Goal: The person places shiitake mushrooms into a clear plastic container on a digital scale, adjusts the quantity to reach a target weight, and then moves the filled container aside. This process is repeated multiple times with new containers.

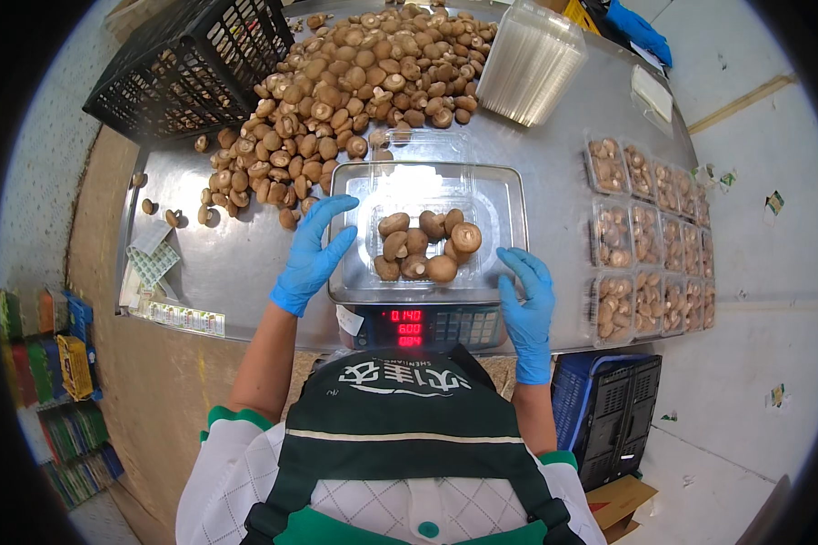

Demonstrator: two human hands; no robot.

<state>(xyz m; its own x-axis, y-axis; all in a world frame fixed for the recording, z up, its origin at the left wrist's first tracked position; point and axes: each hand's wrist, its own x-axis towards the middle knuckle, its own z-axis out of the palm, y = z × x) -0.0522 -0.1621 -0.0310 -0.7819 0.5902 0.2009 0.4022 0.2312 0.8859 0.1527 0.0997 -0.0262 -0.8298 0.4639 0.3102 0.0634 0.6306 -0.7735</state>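
Note:
In the head view a clear plastic clamshell box [422, 153] lies with its lid folded back on the steel pan [344, 276] of a digital scale [375, 334]. Several brown shiitake mushrooms [442, 268] sit in the box, some cap up and some showing stems. Red digits glow on the scale's display [407, 327]. My left hand [315, 248], in a blue glove, hovers by the pan's left edge with thumb and fingers apart. Beside the right edge is my right hand [528, 300], gloved alike, its fingers loosely curved and holding nothing.
A large shiitake heap [354, 82] covers the far steel table [552, 177], beside a black plastic crate [177, 75]. Nested clear boxes [532, 61] stand back right. Rows of filled boxes [647, 238] line the right side. Label sheets [153, 255] lie at left.

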